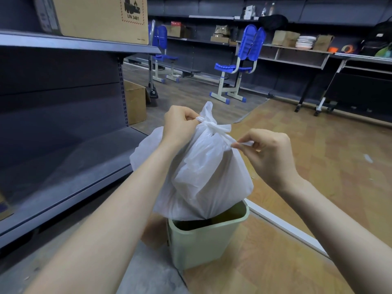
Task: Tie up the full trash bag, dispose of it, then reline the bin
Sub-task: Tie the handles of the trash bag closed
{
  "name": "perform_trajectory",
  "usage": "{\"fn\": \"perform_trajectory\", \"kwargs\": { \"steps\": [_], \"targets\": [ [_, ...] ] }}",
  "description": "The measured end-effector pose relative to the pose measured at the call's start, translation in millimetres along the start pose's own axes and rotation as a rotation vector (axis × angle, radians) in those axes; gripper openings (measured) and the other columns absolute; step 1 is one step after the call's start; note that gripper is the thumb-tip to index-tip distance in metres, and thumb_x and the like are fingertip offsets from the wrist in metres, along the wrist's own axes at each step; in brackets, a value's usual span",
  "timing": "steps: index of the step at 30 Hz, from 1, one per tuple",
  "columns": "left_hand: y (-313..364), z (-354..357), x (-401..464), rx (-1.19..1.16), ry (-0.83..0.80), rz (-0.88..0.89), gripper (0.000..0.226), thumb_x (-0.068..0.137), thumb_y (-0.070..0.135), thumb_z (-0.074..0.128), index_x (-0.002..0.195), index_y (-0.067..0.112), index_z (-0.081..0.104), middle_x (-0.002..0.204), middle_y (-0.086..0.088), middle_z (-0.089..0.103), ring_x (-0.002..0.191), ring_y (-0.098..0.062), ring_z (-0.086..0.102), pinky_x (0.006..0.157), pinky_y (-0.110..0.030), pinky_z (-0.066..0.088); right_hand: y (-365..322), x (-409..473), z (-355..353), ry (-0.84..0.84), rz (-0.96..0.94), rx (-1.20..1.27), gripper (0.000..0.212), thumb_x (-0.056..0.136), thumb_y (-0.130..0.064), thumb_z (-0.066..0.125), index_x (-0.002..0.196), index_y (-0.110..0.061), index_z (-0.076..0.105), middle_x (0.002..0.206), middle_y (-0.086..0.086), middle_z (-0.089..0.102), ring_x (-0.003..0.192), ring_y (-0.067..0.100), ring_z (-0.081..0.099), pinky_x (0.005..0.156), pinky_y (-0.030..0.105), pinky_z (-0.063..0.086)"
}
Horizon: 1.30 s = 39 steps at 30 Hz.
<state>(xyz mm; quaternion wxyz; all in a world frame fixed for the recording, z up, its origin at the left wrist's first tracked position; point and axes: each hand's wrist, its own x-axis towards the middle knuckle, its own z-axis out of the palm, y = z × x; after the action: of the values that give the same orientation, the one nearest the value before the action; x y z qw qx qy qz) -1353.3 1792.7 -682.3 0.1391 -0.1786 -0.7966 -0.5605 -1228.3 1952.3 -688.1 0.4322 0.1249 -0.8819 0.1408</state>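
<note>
A full white plastic trash bag (203,179) hangs partly lifted out of a pale green bin (203,242) on the floor. Its bottom still sits inside the bin's rim. The bag's top is drawn into a knot (212,126). My left hand (180,124) pinches one twisted end of the bag at the left of the knot. My right hand (267,153) pinches the other end, pulled out to the right and a little lower. Inside the bin I see only dark shadow.
A dark metal shelf unit (63,128) runs along the left, with a cardboard box (99,18) on top and another box (135,102) on the floor behind it. Two blue chairs (239,64) stand further back. Tables with clutter line the right wall. Wooden floor lies to the right.
</note>
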Motion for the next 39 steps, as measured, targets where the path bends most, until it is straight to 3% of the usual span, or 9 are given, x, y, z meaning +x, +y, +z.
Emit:
{"fn": "perform_trajectory", "kwargs": {
  "steps": [6,13,16,18,22,26,31,36,39],
  "targets": [
    [-2,5,-4,-0.016,0.061,-0.072,0.019,0.075,-0.002,0.059,0.076,0.004,0.076,0.057,0.011,0.059,0.064,-0.012,0.054,0.058,-0.023,0.042,-19,-9,-3,-0.085,0.149,0.206,0.016,0.077,-0.012,0.077,0.070,0.000,0.070,0.059,0.013,0.066,0.053,0.031,0.059,0.053,0.039,0.048],
    [-2,14,-6,-0.041,0.114,-0.068,0.023,0.071,-0.005,0.053,0.067,0.008,0.072,0.065,-0.006,0.055,0.067,-0.016,0.041,0.059,-0.027,0.035,-30,-4,-14,-0.141,0.232,0.342,0.016,0.077,-0.010,0.077,0.072,0.003,0.070,0.064,0.016,0.069,0.053,0.024,0.061,0.056,0.043,0.050],
    [-1,16,-6,-0.036,0.129,-0.063,0.024,0.069,-0.006,0.050,0.063,0.016,0.057,0.066,-0.005,0.046,0.069,-0.014,0.036,0.060,-0.027,0.031,-33,1,-19,-0.137,0.238,0.401,0.014,0.075,-0.007,0.077,0.069,0.002,0.070,0.063,0.018,0.068,0.052,0.019,0.059,0.055,0.037,0.050],
    [0,16,-7,-0.028,0.147,-0.013,0.028,0.071,-0.006,0.050,0.067,0.017,0.065,0.065,-0.005,0.051,0.065,-0.018,0.041,0.060,-0.027,0.035,-33,3,-21,-0.139,0.236,0.409,0.013,0.075,-0.006,0.077,0.069,0.002,0.069,0.063,0.018,0.068,0.051,0.017,0.057,0.054,0.033,0.048],
    [-7,6,-7,0.068,0.036,0.177,0.023,0.081,-0.005,0.047,0.084,0.004,0.068,0.074,-0.002,0.062,0.069,-0.016,0.051,0.059,-0.022,0.037,-23,10,-27,-0.199,0.219,0.094,0.014,0.082,-0.014,0.070,0.071,-0.010,0.061,0.063,-0.002,0.059,0.064,0.022,0.055,0.061,0.037,0.048],
    [-10,-4,-8,0.186,-0.139,0.354,0.035,0.085,-0.009,0.042,0.099,0.007,0.069,0.083,-0.008,0.056,0.076,-0.017,0.046,0.061,-0.011,0.031,-11,16,-24,-0.232,0.304,-0.229,0.011,0.095,-0.023,0.047,0.098,-0.017,0.055,0.095,0.001,0.063,0.092,0.033,0.058,0.073,0.037,0.044],
    [-6,-7,-9,0.443,-0.222,0.477,0.026,0.091,0.000,0.043,0.102,0.003,0.067,0.094,-0.015,0.056,0.087,-0.029,0.052,0.074,-0.038,0.042,-24,18,-2,-0.430,0.307,-0.264,0.042,0.097,-0.050,0.032,0.110,-0.019,0.057,0.099,0.005,0.067,0.093,0.033,0.060,0.064,0.032,0.038],
    [-6,-8,-11,0.869,-0.065,0.619,0.015,0.086,0.003,0.047,0.092,0.005,0.061,0.087,-0.013,0.057,0.081,-0.030,0.052,0.066,-0.033,0.029,-39,16,13,-0.503,0.286,-0.291,0.034,0.101,-0.040,0.031,0.083,-0.013,0.041,0.085,0.010,0.057,0.072,0.031,0.047,0.056,0.032,0.027],
    [-8,-5,-19,0.959,0.095,0.675,0.015,0.065,-0.008,0.059,0.072,0.005,0.060,0.064,-0.012,0.057,0.061,-0.029,0.054,0.070,-0.036,0.048,-44,14,18,-0.518,0.298,-0.262,0.031,0.102,-0.037,0.030,0.085,-0.013,0.038,0.083,0.009,0.052,0.072,0.029,0.044,0.059,0.032,0.029]
  ]
}}
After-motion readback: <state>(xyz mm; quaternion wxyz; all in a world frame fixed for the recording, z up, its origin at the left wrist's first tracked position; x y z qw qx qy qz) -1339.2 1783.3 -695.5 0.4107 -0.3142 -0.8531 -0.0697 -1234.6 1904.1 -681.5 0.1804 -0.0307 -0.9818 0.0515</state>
